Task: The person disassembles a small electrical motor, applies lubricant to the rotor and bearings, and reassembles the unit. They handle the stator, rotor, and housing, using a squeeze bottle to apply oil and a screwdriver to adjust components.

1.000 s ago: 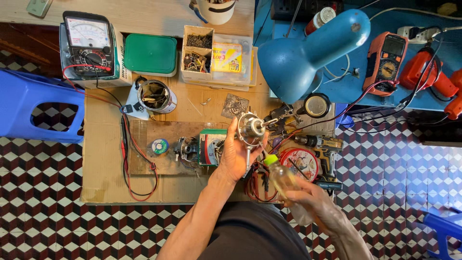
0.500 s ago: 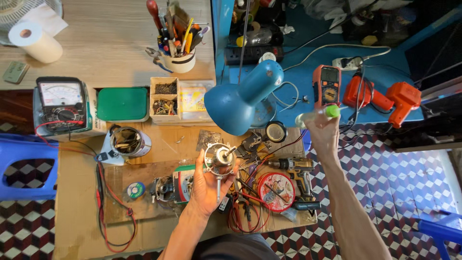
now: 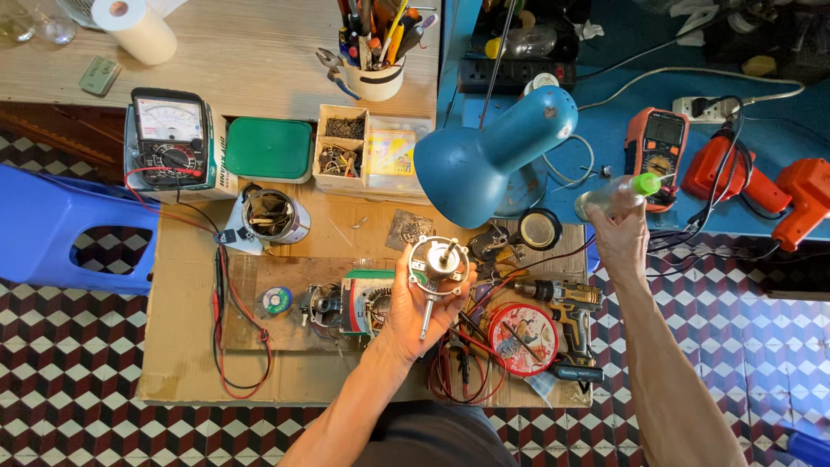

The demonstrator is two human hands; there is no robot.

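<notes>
Your left hand (image 3: 415, 307) grips the small motor (image 3: 438, 266) over the board's middle; your right hand (image 3: 619, 235) holds a clear bottle (image 3: 616, 193) far right, beside the orange meter (image 3: 654, 149) (green cap on). Likely oiling step: next, bring its tip to the shaft.

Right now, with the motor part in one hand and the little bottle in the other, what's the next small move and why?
Probably set the clear bottle with the green cap down on the blue table. The right hand holds it out there, far from the motor rotor in the left hand.
</notes>
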